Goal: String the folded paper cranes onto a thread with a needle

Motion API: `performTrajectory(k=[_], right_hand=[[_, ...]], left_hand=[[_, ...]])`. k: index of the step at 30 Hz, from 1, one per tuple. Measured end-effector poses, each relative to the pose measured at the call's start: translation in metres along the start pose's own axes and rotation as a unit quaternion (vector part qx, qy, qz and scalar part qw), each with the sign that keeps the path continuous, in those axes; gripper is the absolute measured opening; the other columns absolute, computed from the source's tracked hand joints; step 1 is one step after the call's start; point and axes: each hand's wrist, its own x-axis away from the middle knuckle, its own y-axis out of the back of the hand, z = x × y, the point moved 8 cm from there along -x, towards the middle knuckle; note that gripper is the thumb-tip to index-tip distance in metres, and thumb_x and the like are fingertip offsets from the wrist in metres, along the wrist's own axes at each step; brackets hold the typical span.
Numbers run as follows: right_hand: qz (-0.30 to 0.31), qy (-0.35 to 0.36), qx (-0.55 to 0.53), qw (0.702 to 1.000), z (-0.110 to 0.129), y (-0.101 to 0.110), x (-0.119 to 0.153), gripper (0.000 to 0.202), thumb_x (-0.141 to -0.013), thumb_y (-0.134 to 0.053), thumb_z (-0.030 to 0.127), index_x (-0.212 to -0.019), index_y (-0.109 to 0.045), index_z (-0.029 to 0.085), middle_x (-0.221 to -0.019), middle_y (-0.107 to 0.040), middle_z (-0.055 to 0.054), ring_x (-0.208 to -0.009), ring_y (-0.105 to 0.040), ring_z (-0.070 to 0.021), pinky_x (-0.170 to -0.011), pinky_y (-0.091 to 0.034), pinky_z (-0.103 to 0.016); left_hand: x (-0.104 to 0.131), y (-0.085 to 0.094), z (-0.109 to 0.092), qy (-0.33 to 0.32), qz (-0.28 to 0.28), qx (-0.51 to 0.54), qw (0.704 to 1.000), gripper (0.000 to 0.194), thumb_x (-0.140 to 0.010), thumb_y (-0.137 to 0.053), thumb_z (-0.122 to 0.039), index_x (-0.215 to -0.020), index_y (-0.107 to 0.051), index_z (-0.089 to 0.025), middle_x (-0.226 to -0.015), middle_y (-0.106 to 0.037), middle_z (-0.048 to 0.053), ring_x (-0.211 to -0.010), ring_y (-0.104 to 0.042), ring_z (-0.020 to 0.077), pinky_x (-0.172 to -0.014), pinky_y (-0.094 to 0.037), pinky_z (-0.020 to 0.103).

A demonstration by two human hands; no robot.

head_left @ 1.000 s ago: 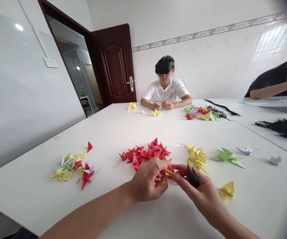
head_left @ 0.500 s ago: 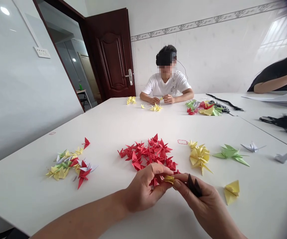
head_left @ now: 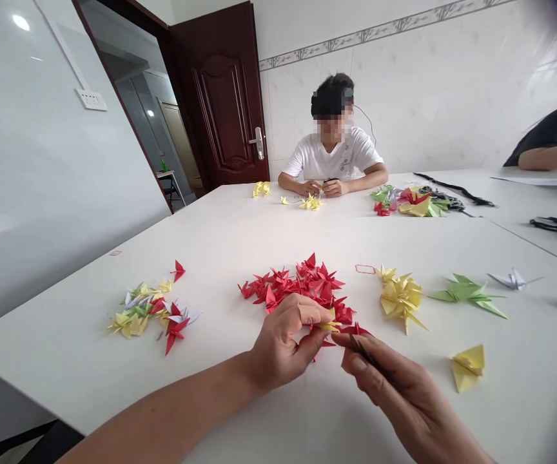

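Note:
Between thumb and fingers, my left hand (head_left: 285, 338) pinches a small folded yellow paper piece (head_left: 329, 325). My right hand (head_left: 389, 374) is just to the right of that piece, its fingers closed around a dark, thin pointed tool (head_left: 368, 354). The tool's exact kind cannot be made out. Behind my hands lies a pile of red paper cranes (head_left: 302, 280), partly hidden by my left hand. Yellow cranes (head_left: 401, 298) lie to the right of the pile, and a single yellow folded paper (head_left: 469, 367) rests nearer the front.
A mixed-colour crane heap (head_left: 138, 309) lies at left, with a red crane (head_left: 178, 270) behind it. Green (head_left: 467, 293) and white cranes (head_left: 515, 279) lie at right. Across the white table (head_left: 201, 232) a person (head_left: 334, 151) handles something small; another person's arm (head_left: 554, 156) shows far right.
The view has shifted slightly. My right fingers have come off the yellow piece, and the dark tool has turned to point toward it. My left hand still holds the piece.

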Motion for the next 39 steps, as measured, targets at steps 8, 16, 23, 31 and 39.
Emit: performTrajectory(k=[8, 16, 23, 31, 39], right_hand=[[0.000, 0.001, 0.008, 1.000, 0.007, 0.005, -0.001, 0.041, -0.089, -0.036, 0.048, -0.105, -0.064, 0.022, -0.077, -0.063, -0.006, -0.073, -0.060, -0.0169, -0.065, -0.052, -0.025], [0.046, 0.000, 0.028, 0.999, 0.011, -0.003, -0.004, 0.031, -0.089, -0.041, 0.043, -0.095, -0.063, 0.022, -0.082, -0.063, -0.003, -0.074, -0.058, -0.0151, -0.066, -0.049, -0.022], [0.065, -0.005, 0.032, 0.997, 0.011, -0.006, -0.007, 0.032, -0.089, -0.041, 0.042, -0.098, -0.064, 0.022, -0.083, -0.064, -0.003, -0.074, -0.056, -0.0152, -0.066, -0.047, -0.022], [0.071, 0.002, 0.035, 0.997, 0.010, -0.007, -0.007, 0.031, -0.089, -0.041, 0.043, -0.091, -0.064, 0.022, -0.079, -0.063, -0.002, -0.072, -0.055, -0.0149, -0.065, -0.045, -0.023], [0.046, 0.037, 0.061, 0.996, 0.017, -0.003, -0.010, 0.032, -0.089, -0.041, 0.042, -0.075, -0.060, 0.020, -0.067, -0.057, 0.000, -0.062, -0.049, -0.0113, -0.058, -0.042, -0.020]], left_hand=[[0.001, -0.001, -0.007, -0.043, -0.009, -0.004, 0.999, 0.024, -0.079, -0.050, -0.003, -0.099, -0.054, -0.018, -0.089, -0.059, 0.006, -0.086, -0.061, 0.0153, -0.073, -0.055, 0.030], [0.002, -0.002, -0.013, -0.084, 0.019, -0.021, 0.996, 0.035, -0.079, -0.048, 0.000, -0.108, -0.050, -0.020, -0.093, -0.057, 0.006, -0.095, -0.059, 0.0166, -0.079, -0.056, 0.032], [0.004, -0.004, -0.019, -0.126, 0.037, -0.020, 0.991, 0.043, -0.078, -0.047, 0.004, -0.114, -0.046, -0.019, -0.098, -0.053, 0.007, -0.099, -0.058, 0.0167, -0.084, -0.055, 0.034], [0.005, -0.008, -0.018, -0.127, 0.053, -0.022, 0.990, 0.041, -0.079, -0.048, 0.002, -0.115, -0.047, -0.019, -0.100, -0.055, 0.008, -0.099, -0.059, 0.0174, -0.082, -0.055, 0.033], [0.003, -0.006, -0.016, -0.120, 0.052, -0.035, 0.991, 0.042, -0.077, -0.049, 0.002, -0.112, -0.048, -0.020, -0.097, -0.056, 0.007, -0.095, -0.059, 0.0169, -0.079, -0.055, 0.032]])
